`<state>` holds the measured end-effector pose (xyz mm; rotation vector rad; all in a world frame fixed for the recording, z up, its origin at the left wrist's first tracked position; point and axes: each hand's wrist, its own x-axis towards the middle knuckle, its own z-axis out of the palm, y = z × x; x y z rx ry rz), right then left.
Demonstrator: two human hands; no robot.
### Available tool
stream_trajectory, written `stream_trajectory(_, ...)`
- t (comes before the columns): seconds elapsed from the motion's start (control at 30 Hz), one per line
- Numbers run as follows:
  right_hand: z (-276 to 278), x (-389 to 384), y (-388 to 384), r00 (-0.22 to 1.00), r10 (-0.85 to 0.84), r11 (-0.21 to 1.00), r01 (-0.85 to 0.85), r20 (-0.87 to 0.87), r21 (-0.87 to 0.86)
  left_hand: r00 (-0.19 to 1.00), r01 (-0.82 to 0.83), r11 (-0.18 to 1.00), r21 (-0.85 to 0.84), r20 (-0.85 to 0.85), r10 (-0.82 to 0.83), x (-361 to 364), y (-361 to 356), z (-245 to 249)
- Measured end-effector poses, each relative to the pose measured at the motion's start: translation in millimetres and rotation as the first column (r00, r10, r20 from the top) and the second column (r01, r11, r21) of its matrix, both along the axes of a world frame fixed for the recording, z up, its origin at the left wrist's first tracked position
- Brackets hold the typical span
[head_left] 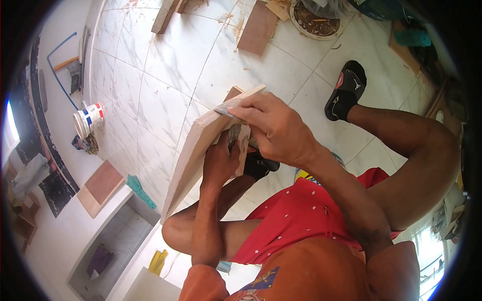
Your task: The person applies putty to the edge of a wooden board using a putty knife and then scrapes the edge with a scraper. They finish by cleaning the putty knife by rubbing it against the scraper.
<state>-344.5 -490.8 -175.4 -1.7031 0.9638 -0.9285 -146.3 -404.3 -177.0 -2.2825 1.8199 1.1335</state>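
A pale wooden board point(188, 150) stands tilted across my lap, its long edge running up from my knee. My right hand point(278, 128) is closed on a thin grey scraper blade point(226, 108), pressed flat against the board's upper edge. Just below, behind that edge, my left hand point(218, 163) is closed around a flat piece smeared with pale paste point(243, 140); its exact kind is partly hidden by the fingers. A brown wooden corner point(233, 93) shows behind the board.
Wood offcuts point(258, 27) and shavings lie on the tiled floor point(170, 65) ahead. A round tub of debris point(316, 20) stands at the top. Left are a white bucket point(89, 120), a brown board point(100, 188) and a teal cloth point(141, 191) on a ledge. My slippered foot point(345, 90) is at right.
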Motion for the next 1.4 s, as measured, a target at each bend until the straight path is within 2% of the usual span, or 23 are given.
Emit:
stream_trajectory(0.1, 0, -11, -1, 0.998, 0.063, 0.997, -0.062, 0.025, -0.036, 0.995, -0.1, 0.983, 0.152, 0.028, 0.097, -9, -8, 11)
stream_trajectory(0.23, -6, -32, -9, 0.995, 0.096, 0.995, -0.096, 0.015, 0.012, 1.0, -0.014, 0.998, 0.056, 0.027, 0.012, -3, -2, 4)
stream_trajectory(0.33, -17, -26, -9, 1.0, 0.015, 0.991, -0.012, -0.016, 0.132, 0.999, -0.027, 0.998, 0.05, 0.019, 0.026, -2, -3, 5)
stream_trajectory(0.43, -24, -15, -5, 1.0, -0.017, 0.992, 0.017, -0.005, 0.123, 0.999, -0.032, 0.997, 0.065, 0.029, 0.03, -4, -4, 7)
stream_trajectory(0.63, -30, 2, 7, 0.989, -0.113, 0.994, 0.111, -0.1, -0.016, 1.0, -0.017, 0.999, 0.041, 0.018, 0.016, -4, -2, 4)
stream_trajectory(0.73, -43, 9, 19, 0.972, -0.164, 0.986, 0.165, -0.166, -0.006, 1.0, -0.021, 0.998, 0.056, 0.02, 0.02, -5, -4, 5)
stream_trajectory(0.83, -58, 12, 25, 0.966, -0.184, 0.982, 0.19, -0.18, 0.015, 0.998, -0.051, 0.991, 0.125, 0.031, 0.047, -5, -7, 7)
stream_trajectory(0.93, -70, 21, 30, 0.972, -0.21, 0.978, 0.21, -0.104, -0.013, 0.999, -0.048, 0.99, 0.129, 0.028, 0.044, -3, -4, 4)
stream_trajectory(1.0, -69, 28, 39, 0.973, -0.204, 0.979, 0.203, -0.109, -0.014, 1.0, -0.025, 0.996, 0.09, 0.019, 0.023, 1, -1, -1)
stream_trajectory(1.13, -71, 13, 42, 0.981, -0.167, 0.984, 0.158, -0.1, -0.086, 0.999, -0.047, 0.989, 0.137, 0.024, 0.044, -6, -5, 5)
stream_trajectory(1.23, -67, -9, 34, 0.984, -0.044, 0.992, 0.023, -0.171, -0.122, 0.999, -0.038, 0.989, 0.145, 0.034, 0.034, -7, -6, 6)
stream_trajectory(1.33, -76, -4, 32, 0.989, -0.127, 0.992, 0.125, -0.076, -0.024, 0.999, -0.018, 0.996, 0.089, 0.037, 0.015, -3, -4, 2)
stream_trajectory(1.4, -76, -1, 28, 0.988, -0.145, 0.983, 0.149, -0.043, 0.103, 0.999, -0.028, 0.996, 0.083, 0.026, 0.026, -3, -4, 4)
